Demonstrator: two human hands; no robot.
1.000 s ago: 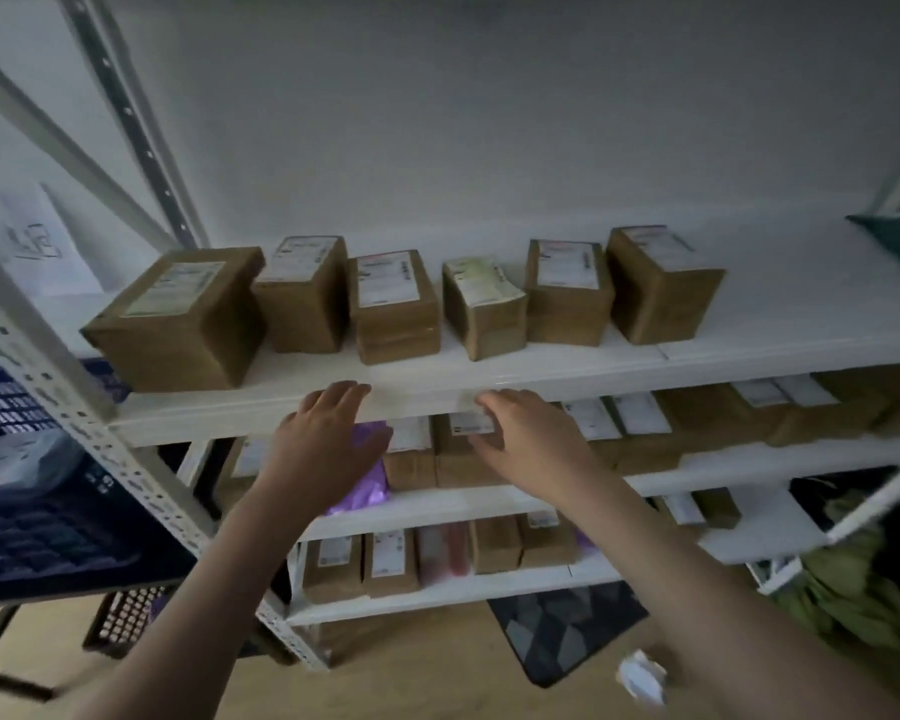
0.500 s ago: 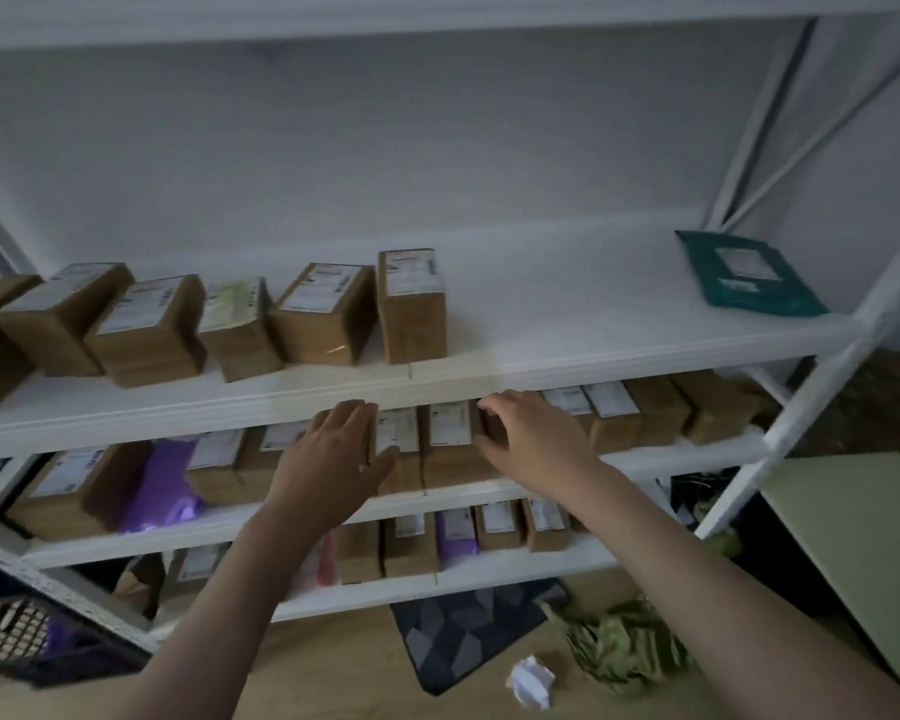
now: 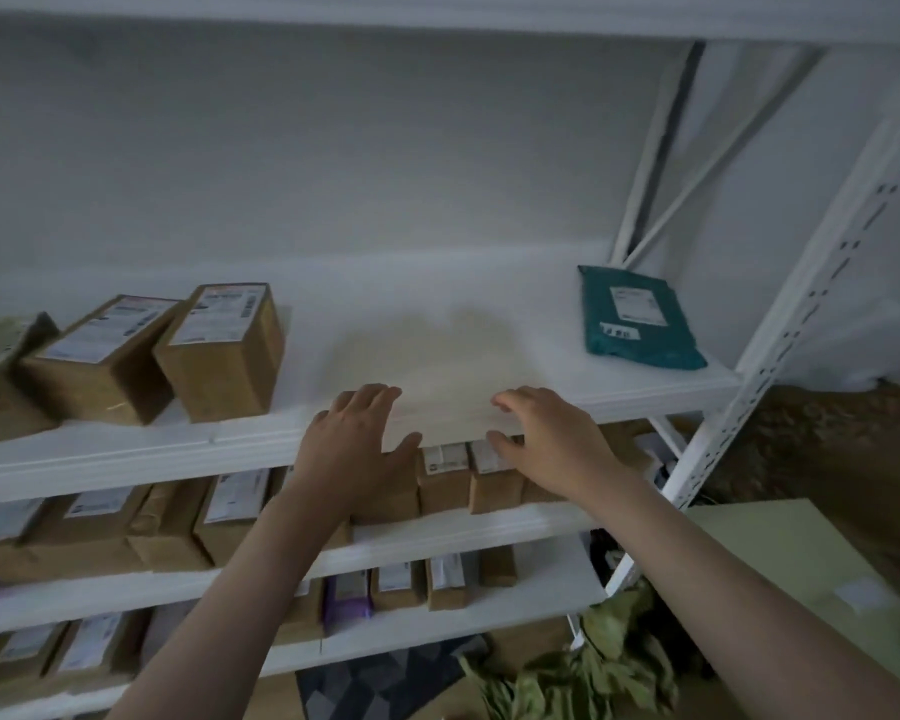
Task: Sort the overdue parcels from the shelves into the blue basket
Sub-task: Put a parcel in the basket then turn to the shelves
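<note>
White shelves hold brown cardboard parcels with white labels. Two boxes stand at the left of the upper shelf, and a teal mailer bag lies flat at its right end. My left hand and my right hand hover side by side at the front edge of that shelf, fingers relaxed and empty. Behind them, on the middle shelf, stands a row of boxes. The blue basket is out of view.
A lower shelf carries more boxes and a purple parcel. The white upright post closes the rack at the right. On the floor lie green crumpled material, a dark patterned mat and a pale green board.
The view has swung to the right along the shelves: the boxes slid left, the teal mailer came into view, and the blue basket left the frame. Both hands stayed open and empty.
</note>
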